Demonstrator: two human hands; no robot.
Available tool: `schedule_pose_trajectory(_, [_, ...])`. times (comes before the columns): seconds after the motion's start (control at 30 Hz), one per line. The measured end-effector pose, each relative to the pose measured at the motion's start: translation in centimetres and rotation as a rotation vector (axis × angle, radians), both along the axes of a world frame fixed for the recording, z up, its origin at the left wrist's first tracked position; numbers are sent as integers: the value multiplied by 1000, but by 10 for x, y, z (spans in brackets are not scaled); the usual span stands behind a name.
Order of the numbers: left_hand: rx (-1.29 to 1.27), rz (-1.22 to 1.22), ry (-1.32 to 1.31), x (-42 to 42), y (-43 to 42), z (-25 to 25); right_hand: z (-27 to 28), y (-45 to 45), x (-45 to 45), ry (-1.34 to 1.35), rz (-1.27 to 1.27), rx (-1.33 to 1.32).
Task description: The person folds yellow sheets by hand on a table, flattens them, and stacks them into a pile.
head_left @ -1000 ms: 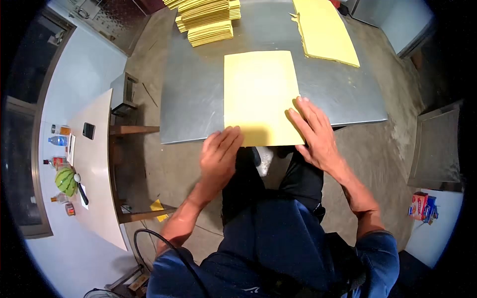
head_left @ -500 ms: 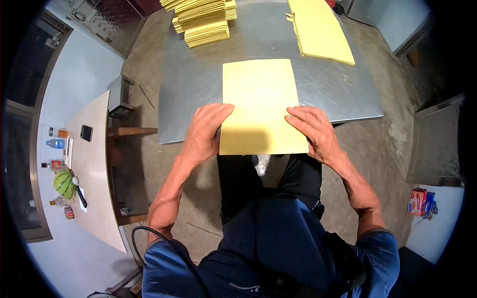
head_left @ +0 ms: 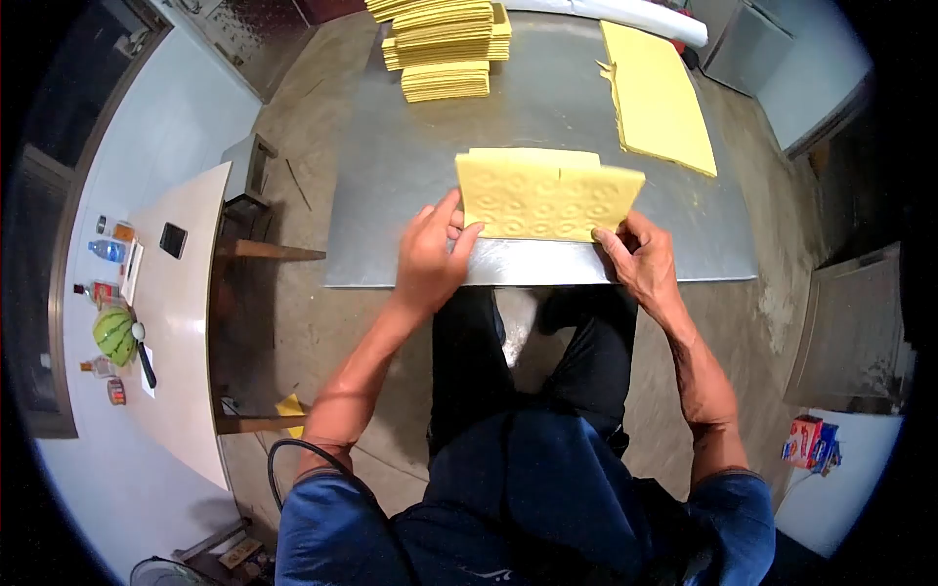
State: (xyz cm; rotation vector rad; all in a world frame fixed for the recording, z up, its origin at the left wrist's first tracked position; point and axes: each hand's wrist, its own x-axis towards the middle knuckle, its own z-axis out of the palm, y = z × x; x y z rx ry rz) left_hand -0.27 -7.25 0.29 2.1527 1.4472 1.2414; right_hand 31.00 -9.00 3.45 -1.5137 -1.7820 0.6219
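Yellow paper sheet [head_left: 547, 200], held between both hands over the front part of the metal table [head_left: 376, 186], near the edge closest to the body. Standing up at a tilt, with rows of raised ring-like marks turned toward the camera; behind its upper edge, a further layer of the same yellow, plainly visible. Cannot tell whether the lower edge is touching the metal.

At the left end, left hand [head_left: 433, 256], clamped on the sheet: thumb in front at the lower corner, fingers partly hidden around the side edge. At the right end, right hand [head_left: 647, 266], clamped in similar manner, with thumb at the other lower corner and fingers mostly behind.

Farther on the same table, to the left, pile of folded yellow papers [head_left: 446, 83], in several uneven layers. To the right, well apart from that pile, flat yellow paper stack [head_left: 664, 103], with a ragged bit at its left side. Along the far edge, white roll [head_left: 645, 20].

On the pale side table [head_left: 186, 322] at far left: black phone [head_left: 173, 240], blue-tinted plastic bottle [head_left: 107, 250] and striped watermelon [head_left: 112, 337], with black-handled utensil [head_left: 147, 366] just beside. Under it, on the floor, yellow paper scrap [head_left: 290, 410]. At far right, red and blue packets [head_left: 806, 441].
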Motion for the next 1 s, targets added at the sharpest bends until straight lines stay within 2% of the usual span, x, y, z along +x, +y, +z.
schedule_pose_trajectory(0.03, [2, 37, -15, 4, 2, -1, 4, 5, -3, 25, -56, -94])
schedule_pose_trajectory(0.2, [161, 191, 267, 24, 11, 4, -4, 22, -12, -120, -116, 68])
schedule_pose_trajectory(0.3, [134, 194, 277, 25, 21, 2, -5, 24, -15, -239, -138, 96])
schedule_pose_trajectory(0.33, [199, 201, 223, 26, 25, -1, -2, 24, -18, -259, -139, 99])
schedule_pose_trajectory(0.47, [196, 230, 314, 27, 25, 1, -11, 31, -19, -372, -163, 162])
schedule_pose_trajectory(0.57, [129, 224, 318, 27, 27, 3, -10, 35, -22, -390, -209, 89])
schedule_pose_trajectory(0.87, [46, 218, 379, 27, 29, 6, -8, 33, -25, -446, -222, 101])
schedule_pose_trajectory(1.0, [86, 232, 428, 29, 31, 0, 0, 28, -28, -329, -224, 82])
